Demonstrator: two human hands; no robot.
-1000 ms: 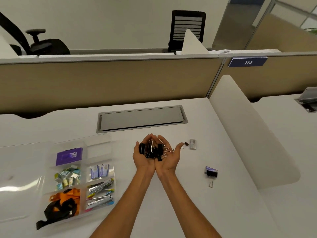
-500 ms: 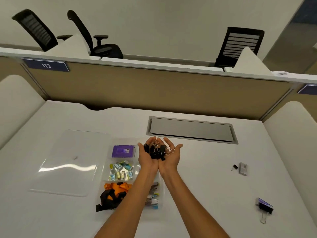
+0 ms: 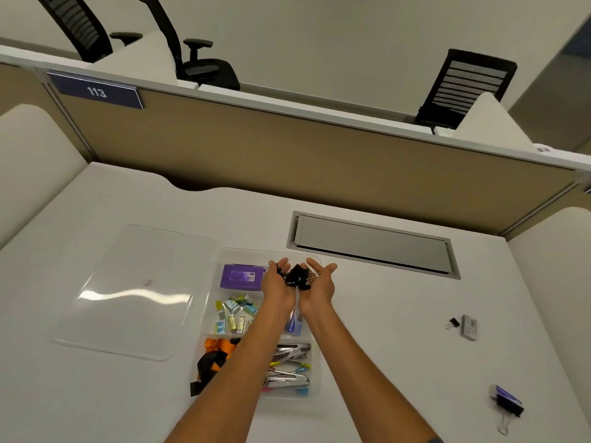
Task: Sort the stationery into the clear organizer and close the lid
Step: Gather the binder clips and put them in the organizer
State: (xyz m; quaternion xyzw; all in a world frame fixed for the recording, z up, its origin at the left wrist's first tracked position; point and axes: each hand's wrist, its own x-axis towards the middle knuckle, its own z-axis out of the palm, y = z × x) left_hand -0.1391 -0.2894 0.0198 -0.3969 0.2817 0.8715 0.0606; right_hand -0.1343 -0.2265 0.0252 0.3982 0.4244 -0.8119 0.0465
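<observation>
**A:** Status? How much is sorted?

**B:** Most of it, by the look. Clear organizer (image 3: 315, 396) sits lower centre of the frame, open. Filled so far: purple box (image 3: 241, 276) in the upper-left cell, small coloured packets (image 3: 232, 316) below it, orange and black straps (image 3: 215, 358) at lower left, metal tools with coloured handles (image 3: 289, 364) at lower right.

**A:** Hands?

**B:** Left hand (image 3: 277, 287) and right hand (image 3: 318, 286) cupped side by side, palms up, fingers spread and loosely curled. Between them a pile of black binder clips (image 3: 298, 277), cradled rather than pinched. They're over the organizer's upper-right corner. My read: about to tip the clips into that cell.

**A:** What's left?

**B:** Three strays on the desk (image 3: 399, 362), right side of the frame: a tiny black clip (image 3: 453, 322) just beside a small grey item (image 3: 469, 327), and a bigger binder clip (image 3: 508, 407) with something blue-purple in it, lower right. Then the lid (image 3: 134, 292), lying flat left of the organizer and not yet on.

**A:** Anything you can't confirm?

**B:** Target cell is hidden behind the hands, so can't tell whether it's empty. Forearms cover the middle of the organizer; there's something blue (image 3: 295, 324) between the wrists, can't identify it. Clip count in the pile unreadable. Grey item too small to name. Lid is transparent, and a hinge or latch isn't visible.
</observation>
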